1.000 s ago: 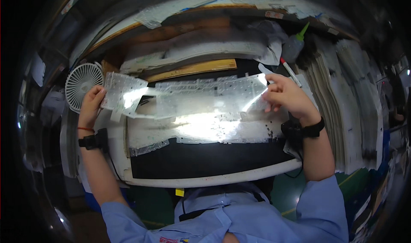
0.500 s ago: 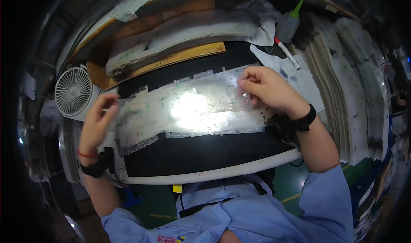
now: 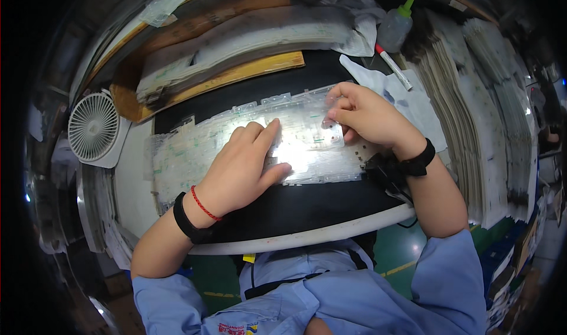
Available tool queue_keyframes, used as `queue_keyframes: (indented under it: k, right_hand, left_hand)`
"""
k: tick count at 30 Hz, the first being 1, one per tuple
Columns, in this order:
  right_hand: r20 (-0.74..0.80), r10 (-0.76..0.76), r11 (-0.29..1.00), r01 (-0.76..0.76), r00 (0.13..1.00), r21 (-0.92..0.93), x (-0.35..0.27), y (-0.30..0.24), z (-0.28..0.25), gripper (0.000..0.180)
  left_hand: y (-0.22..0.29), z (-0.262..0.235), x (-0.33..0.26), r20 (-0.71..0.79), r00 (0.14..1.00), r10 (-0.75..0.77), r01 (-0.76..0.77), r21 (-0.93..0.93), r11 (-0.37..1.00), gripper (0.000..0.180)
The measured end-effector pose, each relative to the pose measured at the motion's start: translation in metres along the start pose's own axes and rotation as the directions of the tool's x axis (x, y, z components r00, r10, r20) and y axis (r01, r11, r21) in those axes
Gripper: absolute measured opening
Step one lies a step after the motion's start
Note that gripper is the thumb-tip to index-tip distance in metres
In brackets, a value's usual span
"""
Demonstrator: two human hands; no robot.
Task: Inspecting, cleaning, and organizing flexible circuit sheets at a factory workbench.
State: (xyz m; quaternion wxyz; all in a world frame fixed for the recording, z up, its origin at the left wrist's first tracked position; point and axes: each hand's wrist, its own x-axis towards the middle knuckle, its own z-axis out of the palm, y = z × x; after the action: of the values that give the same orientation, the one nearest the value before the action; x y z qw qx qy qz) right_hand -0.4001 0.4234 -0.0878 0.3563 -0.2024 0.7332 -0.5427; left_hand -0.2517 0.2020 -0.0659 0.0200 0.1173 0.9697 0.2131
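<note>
Sheet, clear plastic, flat on black bench; left hand presses with fingers together, right hand fingers pinch its far edge: uneven pressure could crease or skew it.

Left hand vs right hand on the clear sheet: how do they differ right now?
The left hand lies flat, palm down, fingers spread over the middle of the clear plastic sheet; the right hand is curled, fingertips pinching at the sheet's upper right end. The left wrist carries a red string and a black band; the right wrist shows only a black band. Both touch the same sheet on the black mat.
</note>
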Motion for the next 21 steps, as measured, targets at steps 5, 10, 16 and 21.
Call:
queue_keyframes:
  k: [5,10,16,21]
  right_hand:
    - [-0.003,0.013,1.0,-0.013,1.0,-0.024,0.001,-0.002,0.001,0.017]
    - [0.007,0.015,1.0,-0.015,1.0,-0.021,0.001,-0.002,0.0,0.019]
    - [0.004,0.022,0.998,-0.022,1.0,-0.052,0.0,-0.006,0.001,0.021]
    - [0.005,0.012,0.999,-0.012,1.0,-0.048,0.001,-0.001,-0.001,0.023]
  left_hand:
    - [-0.002,0.002,0.005,0.034,0.998,-0.049,0.047,0.051,0.998,0.07]
    - [0.008,-0.002,0.001,0.167,0.982,0.085,-0.093,0.046,0.995,0.058]
    - [0.023,0.004,-0.018,0.274,0.737,0.618,-0.426,-0.521,0.739,0.048]
    - [0.02,0.011,-0.004,0.025,0.969,0.245,-0.247,0.087,0.965,0.068]
